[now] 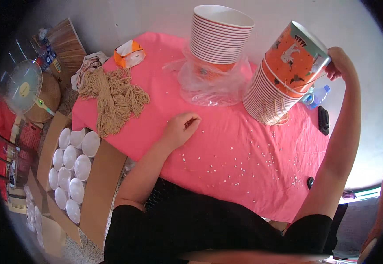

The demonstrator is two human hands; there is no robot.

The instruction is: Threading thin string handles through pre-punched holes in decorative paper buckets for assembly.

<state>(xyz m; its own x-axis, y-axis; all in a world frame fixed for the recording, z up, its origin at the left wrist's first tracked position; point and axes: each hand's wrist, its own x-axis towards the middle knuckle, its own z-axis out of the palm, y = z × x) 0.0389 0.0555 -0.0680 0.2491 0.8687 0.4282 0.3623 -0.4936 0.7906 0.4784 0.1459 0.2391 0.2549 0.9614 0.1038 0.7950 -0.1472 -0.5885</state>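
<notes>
My right hand [340, 63] is raised at the far right. Its fingers are closed on the edge of a paper bucket [295, 57], orange and green with a printed animal. That bucket sits upside down or on its side atop a tilted stack of nested paper buckets [270, 93]; which, I cannot tell. Thin tan cords hang around the stack. My left hand [182, 129] rests over the middle of the pink tablecloth [191, 171], fingers curled inward; their contents, if any, are hidden. Small white beads [229, 177] lie scattered to its right.
Another tall bucket stack [220, 39], partly in clear plastic, stands at the back. A tan cord bundle [114, 99] and an orange-white packet [129, 53] lie left. A cardboard box [105, 193] of white cups [70, 157] sits beside the table. A bottle [318, 97] stands right.
</notes>
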